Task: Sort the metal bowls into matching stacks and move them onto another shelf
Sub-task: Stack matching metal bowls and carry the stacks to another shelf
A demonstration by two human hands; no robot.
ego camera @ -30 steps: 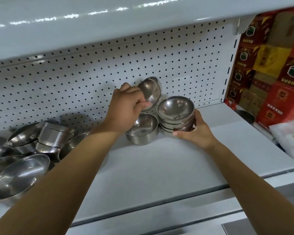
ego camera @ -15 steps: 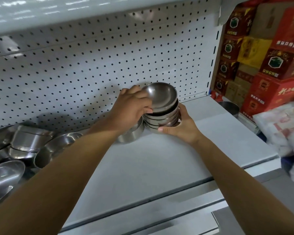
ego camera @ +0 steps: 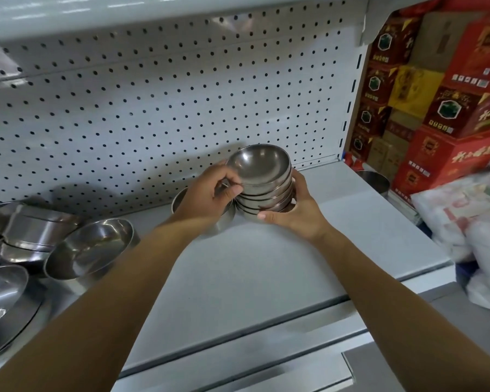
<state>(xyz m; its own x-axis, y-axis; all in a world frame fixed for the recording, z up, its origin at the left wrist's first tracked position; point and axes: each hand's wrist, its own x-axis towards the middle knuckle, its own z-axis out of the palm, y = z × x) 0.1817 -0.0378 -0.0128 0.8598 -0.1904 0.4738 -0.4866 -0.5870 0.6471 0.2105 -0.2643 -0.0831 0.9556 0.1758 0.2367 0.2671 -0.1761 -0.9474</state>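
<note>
Steel, dull and brushed, in both grips. Reached in with both forearms across the grey shelf (ego camera: 238, 278). Clamped the stack of small bowls (ego camera: 266, 196) from two sides, toward the back of that shelf. Set the left hand (ego camera: 207, 193) high, with fingers and thumb pinched at the rim of the top bowl (ego camera: 259, 165). Set the right hand (ego camera: 294, 213) low, cupped round the right wall, thumb hooked across the front of the base. Found the stack nested mouths-up on a roughly upright axis, squarely between the two palms, neither hand plainly nearer than the other. Could not tell whether lifted clear of the shelf or resting on it.

Judged the coming move a carry to another shelf, turning on that upright axis. With one grip high and one low, would need both to rise together or risk tipping the top bowl out.

Noted a straight-walled bowl (ego camera: 225, 220) just behind the left hand, hard against the stack's left side; touching or not, could not say. Judged the free way out as up and toward the body, not leftward.

Noted, well apart to the left, a loose heap of larger bowls (ego camera: 91, 247), tipped at odd angles, not yet sorted. Saw behind everything white pegboard (ego camera: 153, 108). Saw past the shelf's right end one more steel bowl (ego camera: 375, 179), then red cartons (ego camera: 450, 154).
</note>
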